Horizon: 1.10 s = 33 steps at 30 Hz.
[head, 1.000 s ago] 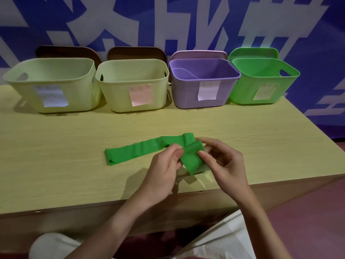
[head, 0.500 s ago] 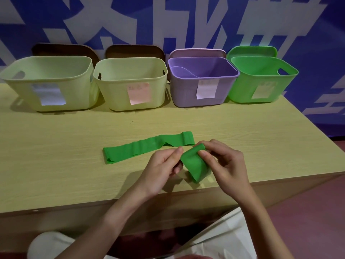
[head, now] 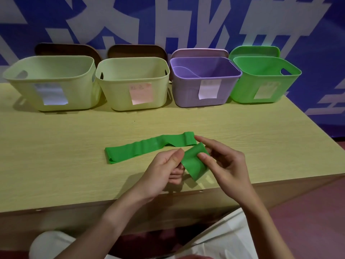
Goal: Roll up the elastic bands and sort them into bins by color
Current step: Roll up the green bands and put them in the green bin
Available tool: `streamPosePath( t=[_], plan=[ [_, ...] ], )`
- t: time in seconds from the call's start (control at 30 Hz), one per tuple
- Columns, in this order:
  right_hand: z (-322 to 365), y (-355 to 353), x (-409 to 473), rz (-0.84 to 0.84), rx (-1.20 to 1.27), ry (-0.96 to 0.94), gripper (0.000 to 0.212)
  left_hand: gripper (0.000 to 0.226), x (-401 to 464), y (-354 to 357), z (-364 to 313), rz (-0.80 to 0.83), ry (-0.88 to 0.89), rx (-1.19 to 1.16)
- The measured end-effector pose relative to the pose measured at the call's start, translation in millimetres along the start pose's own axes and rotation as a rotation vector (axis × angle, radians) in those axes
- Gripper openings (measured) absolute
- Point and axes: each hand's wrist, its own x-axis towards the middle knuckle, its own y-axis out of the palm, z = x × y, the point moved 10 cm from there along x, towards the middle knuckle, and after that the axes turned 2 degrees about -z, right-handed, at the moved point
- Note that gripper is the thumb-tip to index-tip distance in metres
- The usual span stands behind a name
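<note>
A green elastic band [head: 149,147] lies flat across the middle of the wooden table [head: 56,156]. Its right end is folded back toward me and lifted off the table. My left hand [head: 164,172] pinches that folded end from the left, and my right hand [head: 222,165] pinches it from the right with thumb and forefinger. Four bins stand in a row at the back: two pale yellow-green bins [head: 52,85] [head: 132,85], a purple bin [head: 203,86] and a green bin [head: 261,81]. Each bin carries a paper label on its front.
Lids lean against the blue-and-white wall behind the bins. A purple band shape shows inside the purple bin. The table's near edge [head: 186,193] runs just under my hands, and its right edge drops to a reddish floor.
The folded end of the band has turned a little between my fingers and sits slightly higher. The rest of the band lies where it was.
</note>
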Motion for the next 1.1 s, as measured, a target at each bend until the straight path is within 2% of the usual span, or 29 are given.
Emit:
streamPosePath(
  t=[0.13,0.2,0.33,0.43,0.5,0.57,0.7,0.8,0.9,1.0,1.1],
  plan=[
    [11.6,3.0,2.5,0.021,0.012,-0.061,0.02,0.033,-4.0,10.9,8.0,0.087,-0.136,-0.33],
    [14.9,0.0,4.0,-0.001,0.008,-0.078,0.018,0.033,-2.9,14.6,10.3,0.119,-0.182,-0.411],
    [10.3,-5.4,4.5,-0.035,-0.013,-0.049,0.016,0.04,4.3,7.0,8.1,0.065,-0.117,-0.117],
    [4.8,-8.2,3.8,-0.076,0.011,-0.005,0.015,0.053,5.6,-5.1,-3.7,-0.06,0.064,0.158],
    [2.8,-10.2,3.9,-0.095,0.015,0.008,0.013,0.04,0.5,-3.0,-18.4,-0.079,0.237,0.357],
    [1.5,-10.5,4.0,-0.096,0.011,0.012,0.012,0.028,-3.0,1.6,-25.4,-0.08,0.33,0.534],
    [-3.2,-8.6,2.7,-0.073,0.017,0.026,0.019,0.032,-2.6,-0.9,-25.0,-0.143,0.355,0.687],
    [-5.4,-6.2,1.2,-0.027,0.001,0.029,0.028,0.036,-3.7,-2.7,-22.2,-0.148,0.329,0.595],
    [-7.9,-7.5,0.3,-0.033,0.028,0.061,0.032,0.035,-6.3,2.0,-13.7,-0.093,0.197,0.236],
    [0.5,-1.1,1.9,0.012,0.006,-0.005,0.019,0.027,-7.4,8.1,-7.3,-0.059,0.078,-0.032],
    [-1.9,-3.8,3.2,0.0,-0.027,-0.014,0.013,0.028,-4.5,7.4,-4.3,-0.036,0.051,-0.011]
  ],
)
